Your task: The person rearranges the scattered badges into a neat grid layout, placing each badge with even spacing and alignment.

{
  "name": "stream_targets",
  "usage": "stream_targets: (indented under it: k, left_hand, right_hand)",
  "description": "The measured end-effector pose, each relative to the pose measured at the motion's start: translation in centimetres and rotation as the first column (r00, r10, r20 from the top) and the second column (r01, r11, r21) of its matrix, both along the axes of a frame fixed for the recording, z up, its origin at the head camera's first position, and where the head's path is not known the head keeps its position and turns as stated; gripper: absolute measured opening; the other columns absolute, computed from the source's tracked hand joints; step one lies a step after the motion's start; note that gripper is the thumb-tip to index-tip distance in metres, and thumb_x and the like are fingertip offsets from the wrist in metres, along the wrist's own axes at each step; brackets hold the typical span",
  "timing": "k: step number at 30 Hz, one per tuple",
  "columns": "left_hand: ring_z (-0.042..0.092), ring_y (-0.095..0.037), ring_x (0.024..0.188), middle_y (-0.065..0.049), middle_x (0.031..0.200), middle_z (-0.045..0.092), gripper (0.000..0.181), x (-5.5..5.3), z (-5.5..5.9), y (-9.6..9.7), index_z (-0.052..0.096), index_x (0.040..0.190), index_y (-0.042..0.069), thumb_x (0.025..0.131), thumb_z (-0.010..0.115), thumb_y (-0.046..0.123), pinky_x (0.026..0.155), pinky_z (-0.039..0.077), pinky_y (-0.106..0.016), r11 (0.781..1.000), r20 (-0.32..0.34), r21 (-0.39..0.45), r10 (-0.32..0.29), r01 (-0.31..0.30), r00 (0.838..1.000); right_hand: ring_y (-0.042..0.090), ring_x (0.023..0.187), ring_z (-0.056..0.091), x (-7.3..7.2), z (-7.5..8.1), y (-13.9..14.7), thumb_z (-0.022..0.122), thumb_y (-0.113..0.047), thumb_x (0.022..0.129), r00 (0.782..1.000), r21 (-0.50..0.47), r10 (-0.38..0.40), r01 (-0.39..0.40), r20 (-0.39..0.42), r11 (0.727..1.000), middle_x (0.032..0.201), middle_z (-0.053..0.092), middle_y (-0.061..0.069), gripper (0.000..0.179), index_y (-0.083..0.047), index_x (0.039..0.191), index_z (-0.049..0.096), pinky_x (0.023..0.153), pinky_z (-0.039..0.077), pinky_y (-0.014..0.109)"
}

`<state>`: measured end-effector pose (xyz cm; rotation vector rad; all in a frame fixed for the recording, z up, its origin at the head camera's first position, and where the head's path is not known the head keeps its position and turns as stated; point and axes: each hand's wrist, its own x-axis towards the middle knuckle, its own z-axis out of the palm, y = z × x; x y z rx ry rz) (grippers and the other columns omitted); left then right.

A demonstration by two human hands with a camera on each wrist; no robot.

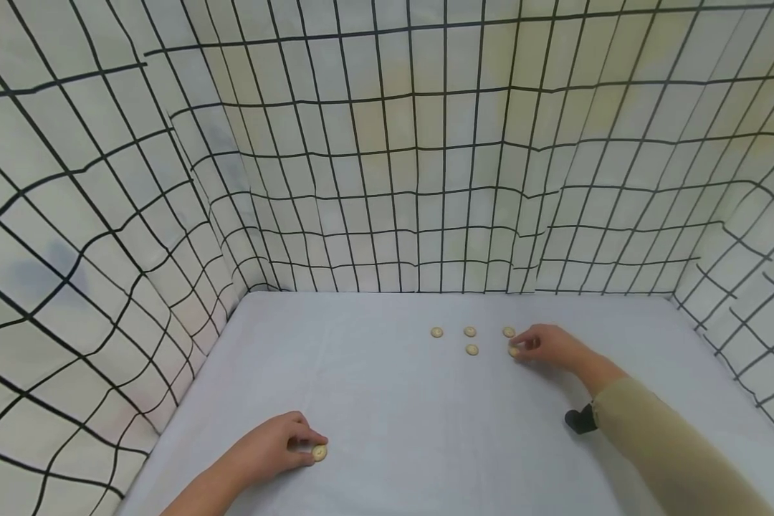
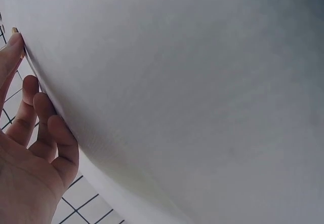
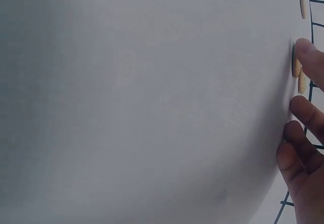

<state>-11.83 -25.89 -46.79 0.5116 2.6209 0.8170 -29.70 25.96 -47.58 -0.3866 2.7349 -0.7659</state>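
Observation:
Near the front left, my left hand (image 1: 274, 446) pinches a small round pale-yellow disc (image 1: 319, 453) between thumb and fingers, close over the white table. A darker mark shows on its upper face. The left wrist view catches just a sliver of this disc (image 2: 14, 30) beyond the thumb; the other fingers are bent along the table surface. At the back right, my right hand (image 1: 548, 344) has thumb and fingertips at another such disc (image 1: 513, 352), partly covered by them. From the right wrist, the thumb (image 3: 310, 57) lies against the disc (image 3: 296, 68).
Right behind the right hand's disc lies another disc (image 1: 509, 332). Further left are a back disc (image 1: 469, 331), one in front of it (image 1: 471, 350) and a leftmost one (image 1: 436, 332). White walls with black grid lines (image 1: 393, 179) enclose the white-covered table (image 1: 374, 401).

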Motion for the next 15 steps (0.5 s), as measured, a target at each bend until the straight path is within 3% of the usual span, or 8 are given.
stream_targets:
  k: [7, 15]
  left_hand:
    - [0.048, -0.003, 0.079, 0.015, 0.092, 0.056, 0.026, -0.30, -0.40, 0.19, 0.078, 0.109, 0.031, 0.083, 0.079, 0.037, 0.069, 0.042, -0.025, 1.000, 0.021, -0.022, 0.017, -0.017, 1.000]
    - [0.047, -0.004, 0.077, 0.015, 0.090, 0.056, 0.026, -0.23, -0.08, 0.39, 0.078, 0.107, 0.031, 0.082, 0.080, 0.037, 0.068, 0.041, -0.026, 0.998, 0.021, -0.054, 0.031, -0.030, 0.999]
  right_hand:
    - [0.022, 0.096, 0.056, -0.16, -0.46, 0.21, 0.080, -0.026, 0.084, 1.000, -0.031, -0.002, 0.002, -0.001, 1.000, 0.102, 0.064, 0.002, 0.033, -0.016, 0.115, 0.075, 0.086, 0.047, 0.044]
    - [0.024, 0.102, 0.057, -0.38, -0.73, 0.16, 0.078, -0.025, 0.085, 1.000, -0.037, -0.018, 0.018, 0.002, 0.999, 0.107, 0.065, 0.003, 0.030, -0.017, 0.114, 0.075, 0.088, 0.046, 0.045]
